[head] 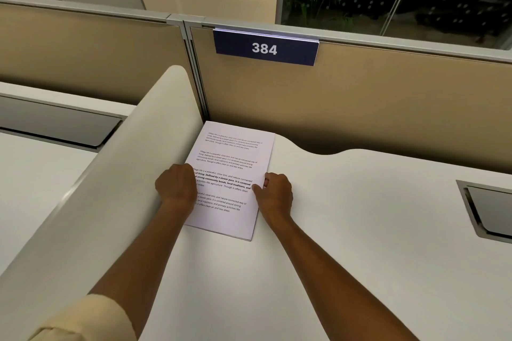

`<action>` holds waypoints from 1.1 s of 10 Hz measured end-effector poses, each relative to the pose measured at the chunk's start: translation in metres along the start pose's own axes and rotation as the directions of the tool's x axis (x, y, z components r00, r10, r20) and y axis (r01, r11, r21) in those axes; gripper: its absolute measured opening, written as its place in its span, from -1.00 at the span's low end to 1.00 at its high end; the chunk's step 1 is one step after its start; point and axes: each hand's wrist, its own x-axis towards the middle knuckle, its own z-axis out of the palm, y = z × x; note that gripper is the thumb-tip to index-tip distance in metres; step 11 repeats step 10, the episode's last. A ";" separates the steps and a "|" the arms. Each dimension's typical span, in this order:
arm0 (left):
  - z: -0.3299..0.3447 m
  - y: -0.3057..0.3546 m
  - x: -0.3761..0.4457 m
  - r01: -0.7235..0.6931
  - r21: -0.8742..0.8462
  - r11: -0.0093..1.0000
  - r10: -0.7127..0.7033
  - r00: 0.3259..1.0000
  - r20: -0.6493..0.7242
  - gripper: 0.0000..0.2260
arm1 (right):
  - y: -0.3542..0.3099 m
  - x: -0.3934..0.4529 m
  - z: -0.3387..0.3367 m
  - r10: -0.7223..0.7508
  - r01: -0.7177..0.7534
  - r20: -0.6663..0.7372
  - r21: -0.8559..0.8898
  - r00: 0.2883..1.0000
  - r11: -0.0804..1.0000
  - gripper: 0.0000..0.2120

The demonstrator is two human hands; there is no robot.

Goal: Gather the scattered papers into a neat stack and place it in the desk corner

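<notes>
A neat stack of printed white papers [231, 158] lies flat on the white desk [346, 230], its far end tucked into the corner where the curved side divider meets the tan back panel. My left hand [176, 185] is curled on the stack's left edge, against the divider. My right hand [274, 194] grips the stack's right edge, thumb on top of the sheet and fingers curled at the side. The left hand covers part of the text.
A curved white side divider [119, 188] rises along the left of the stack. A tan partition [360, 108] with a blue "384" sign [265, 47] stands behind. A grey cable hatch [487, 210] is set in the desk at the right.
</notes>
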 end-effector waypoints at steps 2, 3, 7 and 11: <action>-0.001 -0.001 0.000 0.032 -0.098 0.995 -0.032 0.999 0.004 -0.78 | 0.002 0.001 0.002 -0.009 0.009 -0.009 -0.008 1.000 1.000 -0.66; -0.001 -0.001 -0.001 0.037 -0.118 0.992 -0.036 0.999 0.007 -0.78 | 0.004 0.002 0.002 -0.012 0.012 -0.003 -0.002 1.000 1.000 -0.67; 0.005 -0.008 -0.010 0.012 -0.268 0.963 -0.031 0.997 -0.065 -0.78 | 0.006 0.003 -0.014 0.040 -0.056 0.102 0.161 0.994 0.985 -0.76; -0.009 0.001 -0.041 -0.101 -0.375 0.921 0.002 0.967 -0.256 -0.54 | 0.038 -0.043 -0.070 0.053 -0.085 0.173 0.181 0.983 0.980 -0.50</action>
